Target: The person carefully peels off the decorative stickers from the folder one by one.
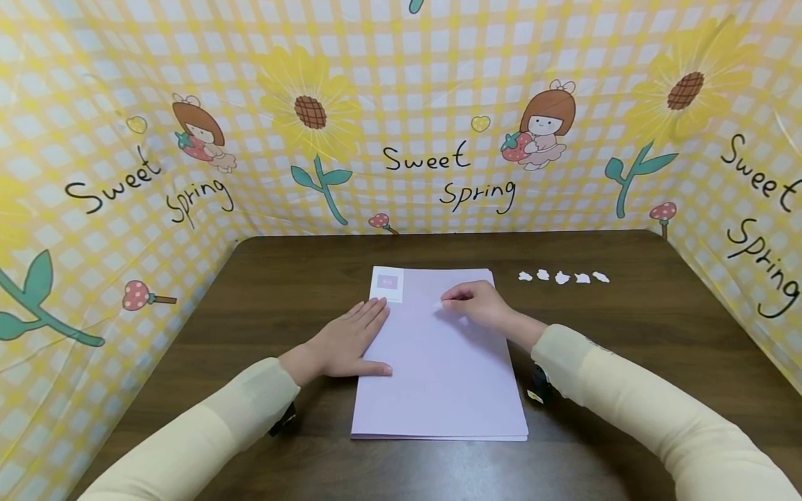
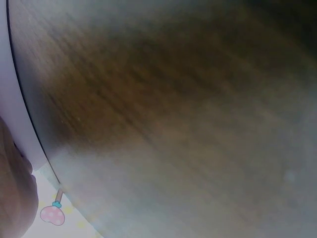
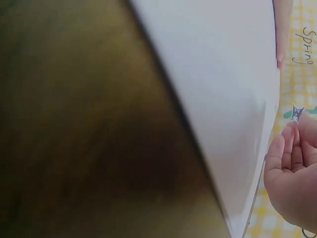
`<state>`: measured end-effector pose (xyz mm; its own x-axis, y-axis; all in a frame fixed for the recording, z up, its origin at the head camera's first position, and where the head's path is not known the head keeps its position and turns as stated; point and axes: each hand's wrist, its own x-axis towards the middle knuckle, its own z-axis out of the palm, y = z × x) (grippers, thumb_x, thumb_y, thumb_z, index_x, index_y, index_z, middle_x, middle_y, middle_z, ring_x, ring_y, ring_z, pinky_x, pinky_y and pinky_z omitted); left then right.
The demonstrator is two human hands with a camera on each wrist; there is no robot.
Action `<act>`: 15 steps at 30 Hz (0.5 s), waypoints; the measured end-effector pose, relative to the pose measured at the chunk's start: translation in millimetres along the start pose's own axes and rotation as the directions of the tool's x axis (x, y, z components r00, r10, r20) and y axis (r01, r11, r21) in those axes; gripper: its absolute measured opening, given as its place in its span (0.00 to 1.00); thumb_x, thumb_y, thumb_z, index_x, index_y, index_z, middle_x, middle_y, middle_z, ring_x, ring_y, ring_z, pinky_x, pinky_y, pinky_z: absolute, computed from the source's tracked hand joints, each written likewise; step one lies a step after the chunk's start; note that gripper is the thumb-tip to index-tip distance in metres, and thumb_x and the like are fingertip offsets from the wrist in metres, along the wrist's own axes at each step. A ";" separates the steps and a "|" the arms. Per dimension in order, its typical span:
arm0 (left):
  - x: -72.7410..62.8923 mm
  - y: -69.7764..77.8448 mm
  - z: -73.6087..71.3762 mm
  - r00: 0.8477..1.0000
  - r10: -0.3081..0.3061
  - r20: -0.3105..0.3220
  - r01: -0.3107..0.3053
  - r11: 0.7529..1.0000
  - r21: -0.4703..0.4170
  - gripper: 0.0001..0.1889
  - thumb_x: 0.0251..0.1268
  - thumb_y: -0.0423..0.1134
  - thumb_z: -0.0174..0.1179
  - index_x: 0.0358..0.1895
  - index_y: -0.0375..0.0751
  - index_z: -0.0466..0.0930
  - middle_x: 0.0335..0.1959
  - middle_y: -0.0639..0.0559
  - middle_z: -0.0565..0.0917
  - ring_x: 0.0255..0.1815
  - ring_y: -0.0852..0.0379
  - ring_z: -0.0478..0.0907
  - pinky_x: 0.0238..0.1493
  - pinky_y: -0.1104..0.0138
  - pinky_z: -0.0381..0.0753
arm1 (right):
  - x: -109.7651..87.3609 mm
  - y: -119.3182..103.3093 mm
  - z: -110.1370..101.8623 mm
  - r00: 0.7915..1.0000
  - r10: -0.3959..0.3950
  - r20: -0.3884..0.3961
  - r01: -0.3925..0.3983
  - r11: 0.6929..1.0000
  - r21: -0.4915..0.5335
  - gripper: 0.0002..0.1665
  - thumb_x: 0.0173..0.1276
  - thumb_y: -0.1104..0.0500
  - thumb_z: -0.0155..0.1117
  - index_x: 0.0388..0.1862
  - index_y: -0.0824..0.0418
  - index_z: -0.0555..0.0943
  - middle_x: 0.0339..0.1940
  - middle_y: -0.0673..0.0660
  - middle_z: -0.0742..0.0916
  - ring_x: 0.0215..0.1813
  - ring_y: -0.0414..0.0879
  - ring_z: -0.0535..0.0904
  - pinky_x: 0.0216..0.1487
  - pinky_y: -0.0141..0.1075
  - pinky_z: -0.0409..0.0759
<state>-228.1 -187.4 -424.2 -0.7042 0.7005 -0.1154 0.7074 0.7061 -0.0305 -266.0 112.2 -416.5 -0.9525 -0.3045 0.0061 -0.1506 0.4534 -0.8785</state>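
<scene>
A stack of pale lilac paper sheets [image 1: 438,396] lies on the dark wooden table. My left hand [image 1: 352,339] rests flat along its left side, fingers straight and thumb apart. Near those fingertips, in the sheet's upper left corner, is a white rectangle with a purple print [image 1: 388,284]. Over the upper right part of the paper, my right hand [image 1: 477,305] pinches a small sticker between thumb and fingertips. The right wrist view shows this sticker [image 3: 296,114] with a black-and-white cartoon figure. Only the edge of the left hand [image 2: 15,188] appears in the left wrist view.
Several small white cut-out pieces [image 1: 562,277] lie in a row to the right of the paper's top edge. Behind and beside the table [image 1: 282,278] hangs a yellow checked cloth [image 1: 413,90] with flowers and lettering. A dark wrist device [image 1: 540,387] sits under the right sleeve.
</scene>
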 end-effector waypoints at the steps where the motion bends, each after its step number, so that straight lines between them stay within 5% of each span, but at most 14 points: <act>1: 0.1 -0.1 0.2 1.000 -0.002 0.003 0.002 1.000 0.000 0.59 0.55 0.82 0.33 0.78 0.36 0.42 0.79 0.42 0.41 0.78 0.48 0.35 0.74 0.57 0.38 | 0.1 1.1 -1.6 1.000 0.007 -0.004 -0.007 1.000 -0.001 0.10 0.65 0.59 0.69 0.42 0.63 0.87 0.39 0.53 0.88 0.40 0.46 0.79 0.42 0.36 0.76; 15: -0.6 0.6 -1.2 1.000 -0.001 0.006 0.002 1.000 -0.008 0.59 0.55 0.82 0.33 0.78 0.35 0.42 0.79 0.41 0.42 0.78 0.48 0.35 0.74 0.57 0.38 | -7.5 15.0 -35.3 0.987 0.137 -0.086 -0.133 0.990 0.042 0.13 0.63 0.57 0.71 0.43 0.63 0.86 0.39 0.55 0.86 0.39 0.48 0.77 0.40 0.37 0.76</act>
<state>-227.3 -187.3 -423.0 -0.7049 0.6988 -0.1218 0.7059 0.7080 -0.0231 -270.5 150.8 -412.8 -0.9834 -0.1663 -0.0726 -0.0111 0.4543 -0.8908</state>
